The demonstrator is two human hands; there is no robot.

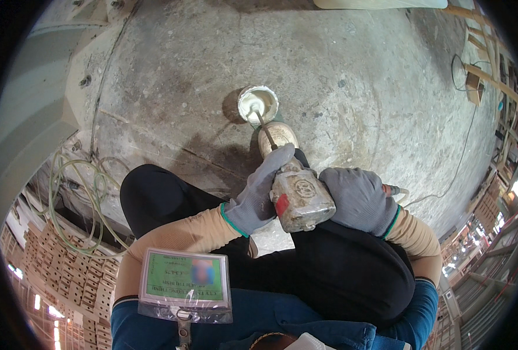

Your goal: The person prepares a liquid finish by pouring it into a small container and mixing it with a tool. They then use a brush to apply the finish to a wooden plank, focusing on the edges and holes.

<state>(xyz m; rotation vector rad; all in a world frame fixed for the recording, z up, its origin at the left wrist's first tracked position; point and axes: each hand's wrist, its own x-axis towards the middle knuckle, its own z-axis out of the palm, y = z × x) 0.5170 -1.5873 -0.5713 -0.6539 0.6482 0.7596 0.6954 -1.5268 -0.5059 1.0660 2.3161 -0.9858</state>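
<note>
A worn, white-smeared power mixer (pixel 303 198) with a red patch sits between my hands, above my knees. My left hand (pixel 259 189), in a grey glove with a green cuff, is closed round its front left side. My right hand (pixel 358 200), gloved alike, grips the handle side; the handle itself is mostly hidden under the glove. From the tool's front a thin metal rod (pixel 266 129) slants down into a small tub (pixel 275 102) of white paste (pixel 256 100). The rod's lower end is sunk in the paste.
My shoe (pixel 278 138) stands close behind the tub on the stained concrete floor (pixel 352 81). Coiled clear hoses (pixel 89 204) lie left, beside grey machinery (pixel 34 111). A thin cable (pixel 463 151) runs along the right. Stacked perforated pieces (pixel 66 268) fill the lower left.
</note>
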